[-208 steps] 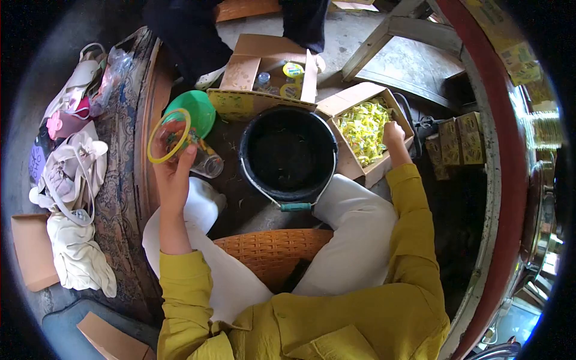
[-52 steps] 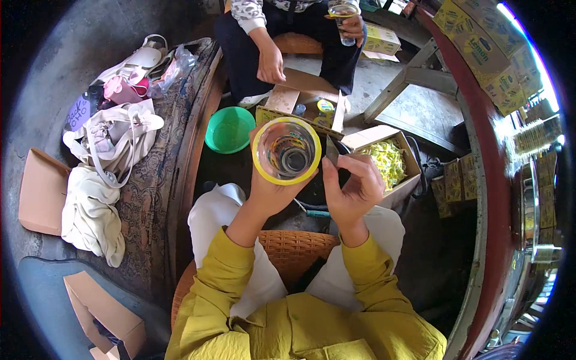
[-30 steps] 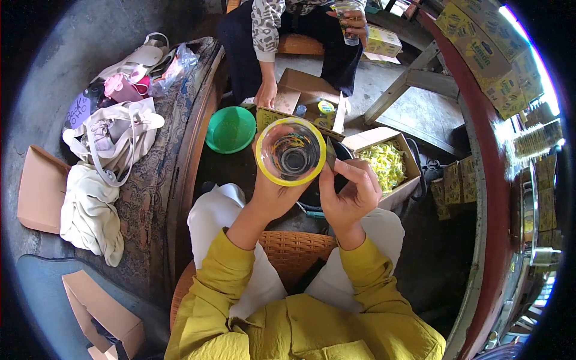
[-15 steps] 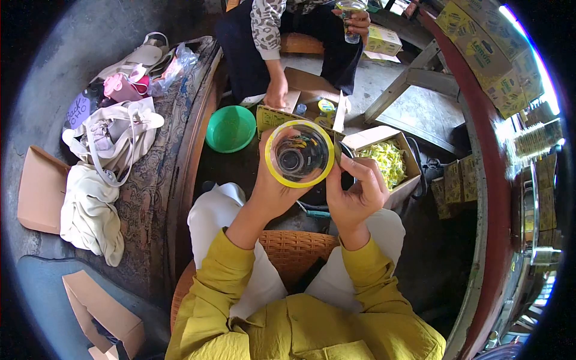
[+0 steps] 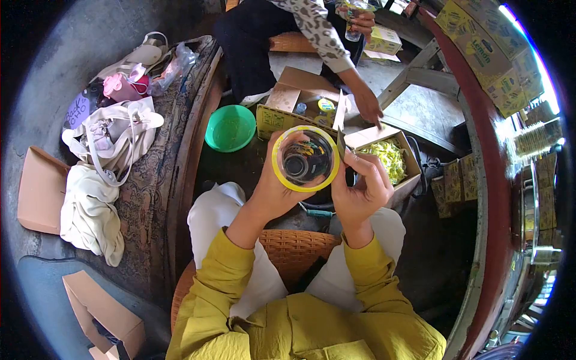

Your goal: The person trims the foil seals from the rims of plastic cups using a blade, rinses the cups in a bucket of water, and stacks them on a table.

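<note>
My left hand [image 5: 271, 191] is wrapped round a clear plastic cup [image 5: 294, 165] with a yellow rim, its mouth turned up towards me. Dark and orange print shows through its wall. The fingers of my right hand [image 5: 365, 187] pinch a thin, flat, blade-like piece [image 5: 341, 146], which stands on edge against the right side of the rim. Whether it is a knife blade I cannot tell. Just beyond the cup stands an open carton [image 5: 271, 120] containing a yellow-lidded tub [image 5: 326, 105]. To the right, a smaller box [image 5: 410, 187] is filled with yellow-green strips [image 5: 387, 161].
Across from me sits a person whose hand [image 5: 367, 105] reaches above the strip box; their other hand holds a clear cup [image 5: 353, 29]. A green basin [image 5: 230, 128] is on the floor. Bags [image 5: 111, 135] lie on the bench at left. A wooden frame [image 5: 399, 87] stands at right.
The other person's arm has swung from the carton's left side over to the strip box. My hands and the cup have shifted slightly right and down; my grip looks the same.
</note>
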Demonstrator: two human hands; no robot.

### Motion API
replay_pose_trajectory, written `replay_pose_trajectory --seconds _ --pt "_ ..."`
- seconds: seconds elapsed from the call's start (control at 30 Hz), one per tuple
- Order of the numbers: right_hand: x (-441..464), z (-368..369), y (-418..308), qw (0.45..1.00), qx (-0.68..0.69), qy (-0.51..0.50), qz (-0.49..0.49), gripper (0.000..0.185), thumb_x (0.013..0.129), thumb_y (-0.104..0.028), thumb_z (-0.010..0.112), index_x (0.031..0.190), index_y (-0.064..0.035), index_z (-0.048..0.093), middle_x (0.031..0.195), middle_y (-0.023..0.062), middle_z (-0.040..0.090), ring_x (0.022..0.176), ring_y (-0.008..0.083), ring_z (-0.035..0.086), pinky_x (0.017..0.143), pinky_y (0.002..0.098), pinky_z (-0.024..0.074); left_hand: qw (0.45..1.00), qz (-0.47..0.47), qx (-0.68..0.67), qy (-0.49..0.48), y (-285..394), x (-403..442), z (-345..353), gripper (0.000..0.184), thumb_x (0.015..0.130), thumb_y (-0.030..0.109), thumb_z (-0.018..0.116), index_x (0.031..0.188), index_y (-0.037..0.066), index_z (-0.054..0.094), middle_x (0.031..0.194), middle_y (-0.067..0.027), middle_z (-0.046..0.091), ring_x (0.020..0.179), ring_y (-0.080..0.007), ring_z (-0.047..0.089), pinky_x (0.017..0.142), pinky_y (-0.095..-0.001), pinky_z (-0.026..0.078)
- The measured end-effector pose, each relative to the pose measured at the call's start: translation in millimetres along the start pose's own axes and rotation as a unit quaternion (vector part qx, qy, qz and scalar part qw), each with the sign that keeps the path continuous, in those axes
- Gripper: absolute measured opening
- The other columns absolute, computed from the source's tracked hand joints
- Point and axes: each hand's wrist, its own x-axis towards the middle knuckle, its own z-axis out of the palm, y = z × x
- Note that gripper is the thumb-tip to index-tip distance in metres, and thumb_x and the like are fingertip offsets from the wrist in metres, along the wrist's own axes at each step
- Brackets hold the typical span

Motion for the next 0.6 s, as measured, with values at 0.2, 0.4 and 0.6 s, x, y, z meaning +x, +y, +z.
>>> replay_pose_trajectory --seconds 0.2,0.4,0.6 --pt "-4.3 1.2 5.4 0.998 0.060 0.018 0.025 0.016 0.061 0.009 0.067 0.075 0.0015 0.061 0.061 0.0092 0.056 0.051 0.0135 0.054 0.046 0.0211 0.0406 0.999 -0.026 -0.024 0.003 -2.3 0.3 -0.8 0.068 0.062 0.011 0.074 0.115 0.000 0.034 0.109 -0.0113 0.038 0.101 -0.0208 0.046 0.086 -0.0312 0.039" --pt "-5.3 0.9 4.8 0.999 0.046 0.000 0.007 0.017 0.060 0.008 0.067 0.075 0.0013 0.062 0.061 0.0089 0.056 0.050 0.0131 0.053 0.046 0.0210 0.0401 0.999 -0.024 -0.036 0.000 -5.1 -0.2 -1.7 0.068 0.061 0.010 0.074 0.116 0.001 0.034 0.110 -0.0109 0.038 0.102 -0.0206 0.045 0.088 -0.0313 0.038" --pt "-3.2 0.4 4.4 1.000 0.025 0.005 0.008 0.016 0.061 0.008 0.067 0.074 0.0011 0.062 0.060 0.0088 0.056 0.049 0.0131 0.053 0.046 0.0208 0.0399 0.995 -0.055 -0.070 -0.047 -2.1 0.9 -4.4 0.068 0.062 0.011 0.073 0.117 0.001 0.034 0.111 -0.0098 0.039 0.104 -0.0198 0.044 0.089 -0.0305 0.037"
